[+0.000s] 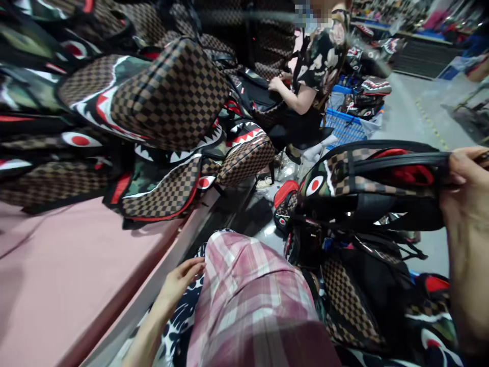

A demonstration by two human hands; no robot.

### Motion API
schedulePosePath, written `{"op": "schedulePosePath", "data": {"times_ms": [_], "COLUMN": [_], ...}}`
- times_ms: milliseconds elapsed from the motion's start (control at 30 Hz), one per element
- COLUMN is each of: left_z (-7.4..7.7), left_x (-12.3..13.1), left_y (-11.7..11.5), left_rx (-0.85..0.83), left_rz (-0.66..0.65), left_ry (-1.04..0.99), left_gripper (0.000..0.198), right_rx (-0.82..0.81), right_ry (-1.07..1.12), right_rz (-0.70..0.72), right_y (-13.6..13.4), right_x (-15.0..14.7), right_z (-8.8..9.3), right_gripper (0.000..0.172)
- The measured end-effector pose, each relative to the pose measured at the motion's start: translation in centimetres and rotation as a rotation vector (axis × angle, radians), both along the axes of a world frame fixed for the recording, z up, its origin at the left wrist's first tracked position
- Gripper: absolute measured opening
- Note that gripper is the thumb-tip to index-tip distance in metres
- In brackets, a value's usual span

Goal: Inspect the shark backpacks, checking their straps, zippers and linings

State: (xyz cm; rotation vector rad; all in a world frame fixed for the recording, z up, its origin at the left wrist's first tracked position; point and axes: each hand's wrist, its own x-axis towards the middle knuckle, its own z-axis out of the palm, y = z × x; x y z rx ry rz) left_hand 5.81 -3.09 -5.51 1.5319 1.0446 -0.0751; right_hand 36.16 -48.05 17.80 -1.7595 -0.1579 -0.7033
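Note:
My right hand [464,191] is closed on the black strap of a shark-face backpack [367,178] with brown checks, camouflage and red trim, and holds it up at the right over a heap of similar backpacks [367,295] on the floor. My left hand [179,283] rests low by my lap beside the table's edge, fingers loosely stretched, nothing in it. My pink plaid-covered leg [252,306] fills the lower middle.
A pink table [64,275] at the left carries a big pile of the same backpacks [153,112]. Another person [309,76] sits at the far end handling a black bag. Blue crates [346,125] and grey floor [416,112] lie at the upper right.

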Motion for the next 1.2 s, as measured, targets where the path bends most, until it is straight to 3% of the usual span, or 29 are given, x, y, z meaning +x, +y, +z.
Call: {"op": "schedulePosePath", "data": {"times_ms": [100, 200, 300, 400, 500, 667, 767, 833, 867, 933, 1100, 1200], "left_z": [0.2, -0.4, -1.6, -2.7, -3.2, -3.5, -3.6, -3.8, -3.8, -4.1, -6.0, -7.5], "left_x": [-1.5, -3.6, -5.1, -5.0, -3.1, 1.0, 2.6, 3.1, 3.2, 3.0, 0.8, -0.7], "left_y": [0.1, 0.1, 0.2, 0.5, 0.6, -0.7, -1.9, -2.6, -2.9, -3.4, -4.4, -5.1], "left_rx": [0.005, -0.001, -0.03, -0.085, -0.091, -0.012, -0.002, -0.019, -0.028, -0.035, -0.075, -0.172], "left_rz": [0.071, 0.133, 0.18, 0.168, 0.091, -0.101, -0.155, -0.166, -0.167, -0.166, -0.141, -0.054], "left_ry": [-0.021, -0.007, 0.047, 0.085, 0.109, 0.055, 0.003, -0.011, -0.009, -0.002, 0.079, 0.117], "left_gripper": [0.057, 0.051, 0.04, 0.029, 0.024, 0.033, 0.044, 0.051, 0.054, 0.059, 0.058, 0.051], "right_rx": [0.111, 0.231, 0.355, 0.361, 0.196, -0.077, -0.283, -0.47, -0.565, -0.766, -0.811, -0.802], "right_ry": [-0.058, 0.038, 0.154, 0.185, 0.094, -0.197, -0.34, -0.272, -0.132, 0.414, 0.973, 1.197], "right_rz": [0.276, 0.373, 0.396, 0.346, 0.12, -0.5, -0.788, -0.849, -0.806, -0.662, -0.406, -0.326], "right_y": [4.2, 6.8, 7.2, 5.0, 0.6, -9.5, -13.2, -13.4, -12.9, -11.2, -8.1, -8.8], "right_x": [2.2, 5.0, 5.9, 5.5, 6.1, 8.7, 8.2, 6.7, 5.7, 3.5, -1.3, -2.4], "right_z": [-0.2, -1.0, -2.1, -2.4, -1.3, 2.6, 2.3, -0.7, -3.1, -9.2, -26.4, -33.4], "right_gripper": [0.01, 0.012, 0.019, 0.017, 0.019, 0.054, 0.057, 0.049, 0.045, 0.041, 0.016, 0.022]}}
